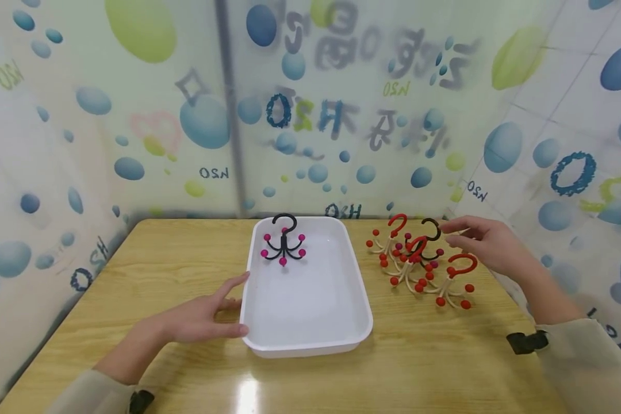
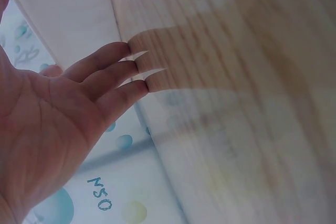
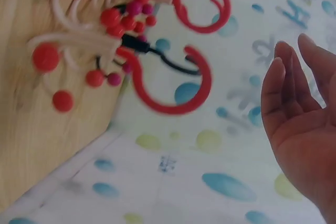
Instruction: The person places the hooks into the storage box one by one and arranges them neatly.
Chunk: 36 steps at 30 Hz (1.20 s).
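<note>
A white tray (image 1: 310, 305) stands on the table. In its far left corner a black multi-arm hanger hook (image 1: 283, 241) with pink ball tips stands with its curved hook up. My left hand (image 1: 202, 319) is at the tray's left wall, thumb and fingertips touching the rim, fingers extended. To the right of the tray several hanger hooks cluster: cream ones with red hooks (image 1: 462, 263) and red balls, and a black one (image 1: 432, 229) with magenta balls. Over the cluster's right side hovers my right hand (image 1: 497, 244); the right wrist view shows its fingers slightly bent, holding nothing.
The wooden table (image 1: 176, 253) reaches back to a patterned curtain (image 1: 300, 161) with bubbles and lettering. Another curtain side (image 1: 564, 190) hangs close along the right of the table. The clustered hooks overlap one another.
</note>
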Available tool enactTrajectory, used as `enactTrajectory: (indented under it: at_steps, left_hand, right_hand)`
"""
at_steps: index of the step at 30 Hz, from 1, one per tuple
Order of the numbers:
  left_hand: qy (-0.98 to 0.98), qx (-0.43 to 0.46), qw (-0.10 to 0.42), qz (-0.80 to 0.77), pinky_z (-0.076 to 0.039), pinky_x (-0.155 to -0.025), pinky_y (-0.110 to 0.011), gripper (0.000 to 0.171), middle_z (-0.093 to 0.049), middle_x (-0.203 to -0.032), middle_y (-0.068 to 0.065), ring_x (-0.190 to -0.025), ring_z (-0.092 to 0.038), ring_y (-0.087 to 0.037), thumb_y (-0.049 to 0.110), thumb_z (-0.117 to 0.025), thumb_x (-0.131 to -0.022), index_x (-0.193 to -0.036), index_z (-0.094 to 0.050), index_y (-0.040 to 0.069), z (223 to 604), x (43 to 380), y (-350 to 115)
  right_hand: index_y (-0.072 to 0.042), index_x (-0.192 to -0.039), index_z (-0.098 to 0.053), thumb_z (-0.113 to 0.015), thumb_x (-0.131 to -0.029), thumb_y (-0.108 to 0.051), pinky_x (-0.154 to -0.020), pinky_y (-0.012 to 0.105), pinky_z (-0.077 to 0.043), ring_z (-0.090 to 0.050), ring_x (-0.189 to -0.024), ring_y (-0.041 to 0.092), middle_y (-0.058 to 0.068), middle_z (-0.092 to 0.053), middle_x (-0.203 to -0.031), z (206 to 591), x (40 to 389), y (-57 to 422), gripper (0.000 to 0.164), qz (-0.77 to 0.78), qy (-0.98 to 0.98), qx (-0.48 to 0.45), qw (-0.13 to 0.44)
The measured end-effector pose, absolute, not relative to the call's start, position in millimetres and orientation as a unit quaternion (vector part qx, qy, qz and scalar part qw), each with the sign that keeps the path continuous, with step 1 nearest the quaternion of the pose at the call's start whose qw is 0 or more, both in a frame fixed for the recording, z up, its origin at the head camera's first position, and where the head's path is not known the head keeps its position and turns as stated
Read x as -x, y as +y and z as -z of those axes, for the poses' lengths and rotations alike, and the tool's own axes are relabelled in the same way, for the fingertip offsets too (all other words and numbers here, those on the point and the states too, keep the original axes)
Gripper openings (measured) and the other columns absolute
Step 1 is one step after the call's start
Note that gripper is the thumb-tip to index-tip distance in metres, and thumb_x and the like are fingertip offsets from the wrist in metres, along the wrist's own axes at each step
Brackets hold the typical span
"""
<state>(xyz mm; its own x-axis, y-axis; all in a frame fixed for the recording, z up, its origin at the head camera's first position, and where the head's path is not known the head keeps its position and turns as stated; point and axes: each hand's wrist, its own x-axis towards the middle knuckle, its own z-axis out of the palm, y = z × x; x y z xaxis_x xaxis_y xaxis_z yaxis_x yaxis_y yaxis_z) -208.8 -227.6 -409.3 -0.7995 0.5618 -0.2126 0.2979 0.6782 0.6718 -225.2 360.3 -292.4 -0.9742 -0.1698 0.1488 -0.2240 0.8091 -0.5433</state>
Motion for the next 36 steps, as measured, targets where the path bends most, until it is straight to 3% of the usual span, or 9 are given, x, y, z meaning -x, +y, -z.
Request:
enactTrajectory:
  at_steps: [6, 15, 20, 24, 31, 36]
  left_hand:
    - [0.894, -0.241, 0.202, -0.320, -0.038, -0.123, -0.073, 0.109, -0.059, -0.161, -0.021, -0.151, -0.053, -0.050, 0.057, -0.077, -0.100, -0.177, -0.006, 0.027, 409.1, 209.6, -227.2]
    - [0.893, -0.246, 0.197, -0.322, -0.037, -0.123, -0.074, 0.109, -0.059, -0.161, -0.021, -0.151, -0.053, -0.050, 0.056, -0.077, -0.100, -0.177, -0.005, 0.026, 409.6, 208.6, -228.2]
    - [0.892, -0.242, 0.204, -0.323, -0.036, -0.124, -0.074, 0.109, -0.059, -0.161, -0.021, -0.152, -0.052, -0.050, 0.057, -0.077, -0.100, -0.177, -0.006, 0.026, 408.8, 208.2, -227.2]
    - [0.893, -0.242, 0.203, -0.321, -0.036, -0.124, -0.074, 0.109, -0.058, -0.162, -0.022, -0.152, -0.051, -0.051, 0.057, -0.076, -0.100, -0.177, -0.005, 0.025, 407.7, 208.0, -226.8]
    - [0.896, -0.242, 0.199, -0.314, -0.037, -0.123, -0.074, 0.109, -0.058, -0.162, -0.021, -0.151, -0.052, -0.051, 0.058, -0.076, -0.100, -0.177, -0.005, 0.026, 409.3, 209.2, -227.2]
    - [0.898, -0.238, 0.200, -0.311, -0.037, -0.123, -0.074, 0.109, -0.058, -0.162, -0.021, -0.151, -0.052, -0.050, 0.059, -0.075, -0.100, -0.177, -0.006, 0.028, 409.8, 209.7, -226.9]
  right_hand:
    - [-0.008, -0.142, -0.070, -0.069, -0.110, -0.036, -0.072, 0.028, -0.058, -0.068, -0.085, 0.013, 0.019, -0.074, -0.131, 306.4, 224.0, 398.5, 0.043, -0.287, -0.956, -0.063, 0.020]
    - [-0.003, -0.152, -0.061, -0.070, -0.110, -0.041, -0.080, 0.025, -0.062, -0.070, -0.095, 0.001, 0.028, -0.063, -0.150, 328.9, 228.6, 430.5, 0.057, -0.298, -0.953, -0.037, -0.029]
    - [-0.001, -0.152, -0.060, -0.069, -0.110, -0.039, -0.081, 0.026, -0.063, -0.071, -0.097, 0.002, 0.028, -0.066, -0.147, 340.9, 231.7, 439.2, 0.058, -0.314, -0.947, -0.038, -0.048]
    - [0.001, -0.149, -0.062, -0.070, -0.110, -0.034, -0.083, 0.027, -0.064, -0.076, -0.098, 0.010, 0.024, -0.073, -0.136, 348.8, 233.2, 441.3, 0.054, -0.326, -0.943, -0.034, -0.053]
    - [0.005, -0.147, -0.060, -0.069, -0.111, -0.038, -0.098, 0.048, -0.065, -0.080, -0.109, 0.027, 0.019, -0.078, -0.128, 354.7, 231.9, 441.3, 0.056, -0.326, -0.944, -0.017, -0.054]
    - [0.005, -0.144, -0.062, -0.069, -0.111, -0.037, -0.088, 0.025, -0.064, -0.079, -0.101, 0.012, 0.014, -0.079, -0.123, 356.5, 230.0, 440.9, 0.054, -0.339, -0.940, -0.013, -0.047]
